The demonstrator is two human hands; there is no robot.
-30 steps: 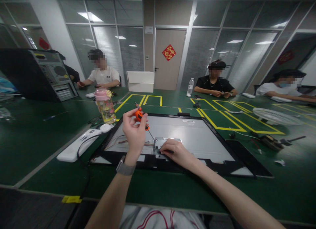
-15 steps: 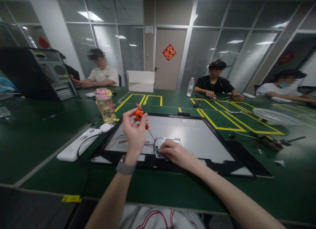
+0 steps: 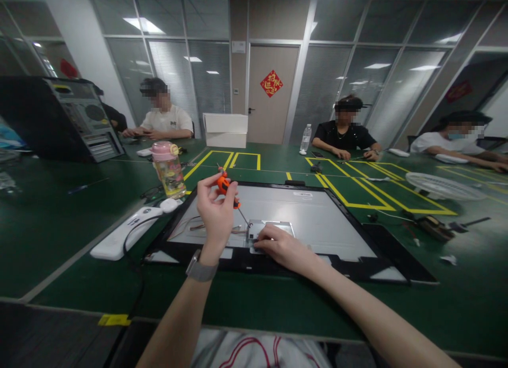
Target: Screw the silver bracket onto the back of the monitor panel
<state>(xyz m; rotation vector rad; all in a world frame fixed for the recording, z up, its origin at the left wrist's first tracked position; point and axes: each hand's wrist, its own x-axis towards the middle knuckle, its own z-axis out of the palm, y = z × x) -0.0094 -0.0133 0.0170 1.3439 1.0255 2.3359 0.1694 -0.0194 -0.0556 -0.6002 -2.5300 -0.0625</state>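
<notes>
A flat monitor panel lies face down on the green table in front of me. My left hand is closed round an orange screwdriver, its thin shaft slanting down to a small metal plate near the panel's front edge. My right hand rests on that plate with fingers pressed down flat. Loose thin wires lie on the panel left of my left hand.
A pink-lidded bottle, a white mouse and a white device with a black cable sit to the left. A computer case stands far left. A fan grille and tools lie right. Three people sit across the table.
My hands have barely moved; the right hand shifted slightly on the plate. The person in black opposite moved their hands.
</notes>
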